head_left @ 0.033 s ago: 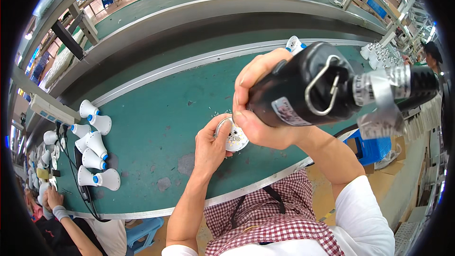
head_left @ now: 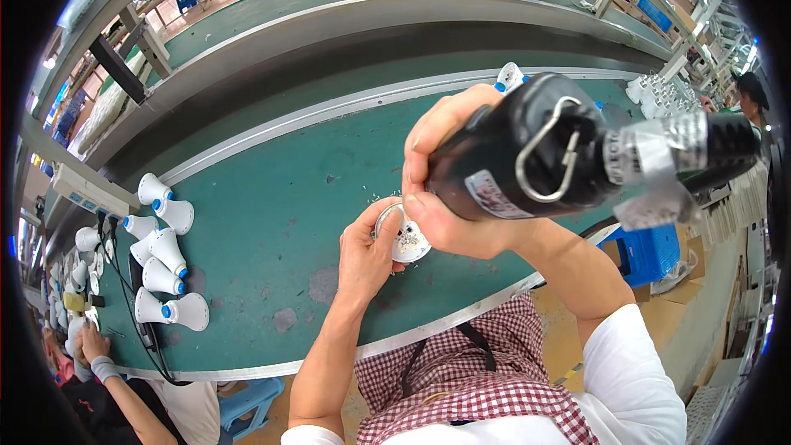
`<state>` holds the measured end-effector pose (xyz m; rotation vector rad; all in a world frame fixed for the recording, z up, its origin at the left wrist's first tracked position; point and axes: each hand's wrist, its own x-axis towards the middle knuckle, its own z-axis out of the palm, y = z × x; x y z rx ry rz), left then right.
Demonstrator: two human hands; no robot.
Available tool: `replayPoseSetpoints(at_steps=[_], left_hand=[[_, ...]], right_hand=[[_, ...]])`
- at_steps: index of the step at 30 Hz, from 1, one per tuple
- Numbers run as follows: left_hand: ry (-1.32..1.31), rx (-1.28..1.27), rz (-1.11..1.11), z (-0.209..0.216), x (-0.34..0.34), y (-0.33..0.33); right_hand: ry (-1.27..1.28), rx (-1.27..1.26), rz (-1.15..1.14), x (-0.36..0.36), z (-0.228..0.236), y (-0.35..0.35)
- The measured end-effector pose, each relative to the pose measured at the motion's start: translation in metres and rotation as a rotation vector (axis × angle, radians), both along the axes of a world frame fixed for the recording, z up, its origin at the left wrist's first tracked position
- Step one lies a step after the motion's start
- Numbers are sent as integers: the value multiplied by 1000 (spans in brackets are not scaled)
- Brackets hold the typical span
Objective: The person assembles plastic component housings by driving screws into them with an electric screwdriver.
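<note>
My right hand (head_left: 453, 189) is wrapped around a black power screwdriver (head_left: 511, 156) with a wire hook and a taped cable end. Its tip is hidden behind my fingers. Below it, my left hand (head_left: 369, 251) holds a white round lamp body (head_left: 414, 249) by its rim, face up. Small bits that look like screws lie on the lamp's face, and some are scattered on the green bench (head_left: 272, 198) just beyond. The fingers of my right hand are right over the lamp's upper edge.
Several white cone-shaped lamp bodies (head_left: 169, 251) with blue ends lie at the left. Another lamp body (head_left: 509, 77) sits behind the screwdriver, and a group (head_left: 659, 99) stands at far right. A co-worker's hand (head_left: 92, 344) is at lower left. A blue crate (head_left: 647, 255) is at right.
The screwdriver's rear end has shifted slightly to the left, and my right hand with it. My left hand and the lamp body stay almost in place.
</note>
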<state>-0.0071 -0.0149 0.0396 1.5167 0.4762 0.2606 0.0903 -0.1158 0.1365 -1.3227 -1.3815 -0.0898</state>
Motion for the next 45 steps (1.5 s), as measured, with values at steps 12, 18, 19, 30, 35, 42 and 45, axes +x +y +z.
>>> replayPoseSetpoints(at_steps=[12,18,19,30,35,42,45], left_hand=[[-245,-310,-202,0,0,15],[-239,-475,-120,-13,2,26],[-332,-580,-105,-15,4,26],[-137,-535,-40,-29,11,26],[-201,-461,49,-25,14,20],[-204,-466,90,-32,16,18],[-219,-475,107,-30,17,15]], right_hand=[[774,617,-3,27,25,-24],[864,598,-211,45,-21,-39],[898,610,-211,45,-26,-40],[842,452,-293,47,-65,-22],[849,476,-284,50,-70,-20],[890,605,-194,44,-50,-27],[841,516,-245,47,-59,-25]])
